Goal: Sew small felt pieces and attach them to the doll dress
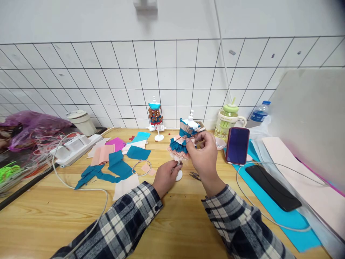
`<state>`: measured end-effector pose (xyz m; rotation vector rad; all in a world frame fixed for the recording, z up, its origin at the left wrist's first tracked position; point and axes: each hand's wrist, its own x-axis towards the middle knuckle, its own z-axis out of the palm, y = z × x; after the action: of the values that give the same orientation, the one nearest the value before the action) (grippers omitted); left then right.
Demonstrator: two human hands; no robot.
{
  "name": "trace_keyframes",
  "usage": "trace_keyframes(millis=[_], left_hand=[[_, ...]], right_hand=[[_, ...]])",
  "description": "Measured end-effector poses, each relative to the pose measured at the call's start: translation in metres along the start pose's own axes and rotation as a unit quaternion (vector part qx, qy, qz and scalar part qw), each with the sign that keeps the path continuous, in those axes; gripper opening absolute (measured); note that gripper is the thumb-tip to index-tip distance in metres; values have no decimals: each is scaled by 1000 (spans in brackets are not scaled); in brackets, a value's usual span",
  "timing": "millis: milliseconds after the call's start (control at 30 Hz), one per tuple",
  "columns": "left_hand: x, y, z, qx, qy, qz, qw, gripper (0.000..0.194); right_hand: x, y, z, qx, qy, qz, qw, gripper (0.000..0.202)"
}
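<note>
A miniature white dress form (191, 123) stands in front of me, dressed in a teal and pale-pink crepe-paper dress (179, 147) with a ruffled skirt. My left hand (166, 177) is closed round its stem, just above the round white base (179, 175). At the waist, the thumb and fingers of my right hand (202, 158) pinch the dress's right side; what lies between the fingertips is partly hidden. Below the right hand lies a pair of small dark snips (195, 176), partly covered by it.
Teal paper scraps (121, 165), a pink piece (103, 154) and a thin ring (142, 168) lie left. Behind stands another dressed form (155, 114). At right are an upright phone (237, 145), a green-lidded cup (229, 120), a black phone (272, 187) and cables. A power strip (79, 149) sits left.
</note>
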<state>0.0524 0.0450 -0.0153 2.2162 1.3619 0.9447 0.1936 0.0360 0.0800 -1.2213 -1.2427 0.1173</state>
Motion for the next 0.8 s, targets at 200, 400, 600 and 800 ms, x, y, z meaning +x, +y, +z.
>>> trace_keyframes(millis=[200, 400, 600, 800], left_hand=[[-4, 5, 3, -76, -8, -3, 997, 20], [-2, 1, 7, -131, -15, -10, 991, 17], [1, 0, 8, -156, -2, -15, 988, 19], [2, -1, 8, -184, 9, -29, 982, 21]], right_hand=[[-5, -4, -3, -58, 11, -98, 993, 12], [-6, -1, -5, -95, -48, -129, 986, 23], [-6, -7, -5, -59, -55, -104, 991, 27], [-9, -7, -5, -68, -64, -132, 987, 30]])
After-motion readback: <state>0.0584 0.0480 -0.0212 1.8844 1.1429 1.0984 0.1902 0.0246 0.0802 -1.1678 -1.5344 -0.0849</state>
